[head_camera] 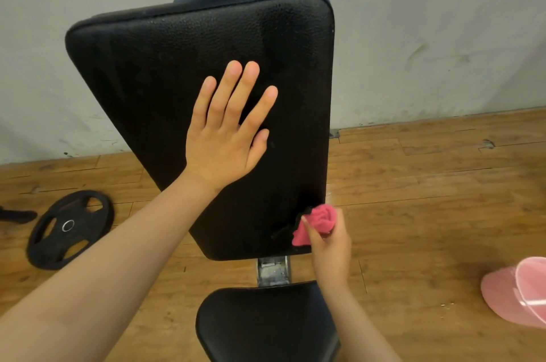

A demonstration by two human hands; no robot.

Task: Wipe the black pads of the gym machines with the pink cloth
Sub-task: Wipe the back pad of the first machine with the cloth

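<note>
Against the lower right edge of the tilted back pad [165,66], the right hand [331,246] pinches the bunched pink cloth [317,221], touching the black vinyl. Spread flat, the left hand [227,131] presses the pad's middle, holding nothing. Soft, light and limp, the cloth likely handles best wadded in the fingers. Below, the seat pad [266,323] looks firm and grained.
</note>
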